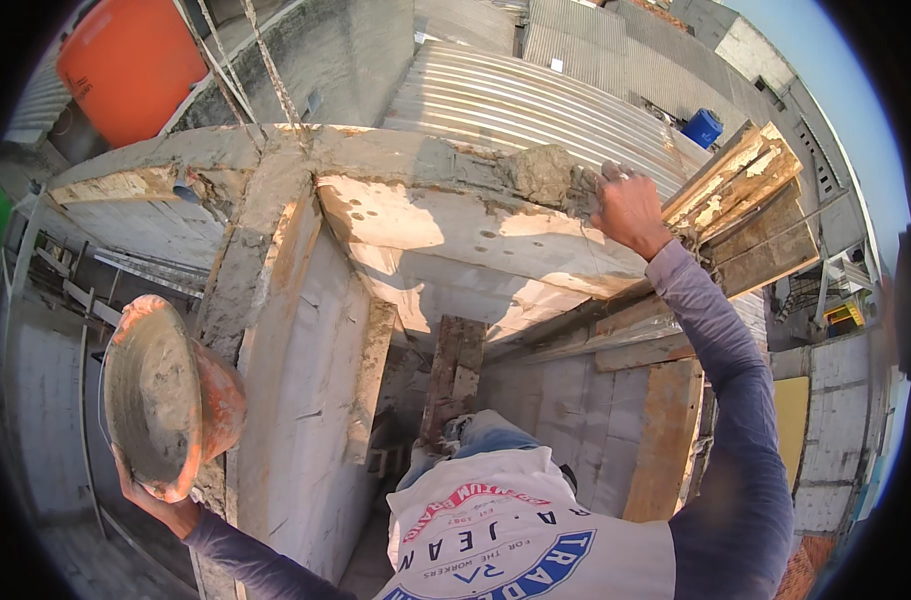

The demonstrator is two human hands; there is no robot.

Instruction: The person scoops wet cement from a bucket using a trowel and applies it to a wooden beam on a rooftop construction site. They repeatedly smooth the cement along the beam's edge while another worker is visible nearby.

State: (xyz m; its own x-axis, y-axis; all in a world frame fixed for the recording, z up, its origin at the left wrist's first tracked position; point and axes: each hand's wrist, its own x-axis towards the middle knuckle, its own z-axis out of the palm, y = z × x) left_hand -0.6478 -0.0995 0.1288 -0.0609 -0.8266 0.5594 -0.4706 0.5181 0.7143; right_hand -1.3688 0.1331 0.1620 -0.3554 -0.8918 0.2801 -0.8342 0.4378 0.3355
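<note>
My left hand (161, 508) grips the lower rim of an orange, cement-crusted bucket (219, 400), which is tilted so its mouth shows. Grey wet mortar (156, 395) coats the inside, and a thin wire handle hangs along its left side. My right hand (628, 207) reaches far out to the top of the wall, fingers curled and smeared with grey. A lump of mortar (544, 175) lies on the concrete beam (406, 158) just left of those fingers. Whatever the curled fingers enclose is hidden.
Steel rods (271, 65) rise from the beam's corner. Wooden boards (741, 190) jut out beside my right forearm. Below me a narrow plank (456, 365) spans the deep gap between the walls. Beyond lie corrugated roofs (516, 105), an orange tank (131, 65) and a blue drum (703, 127).
</note>
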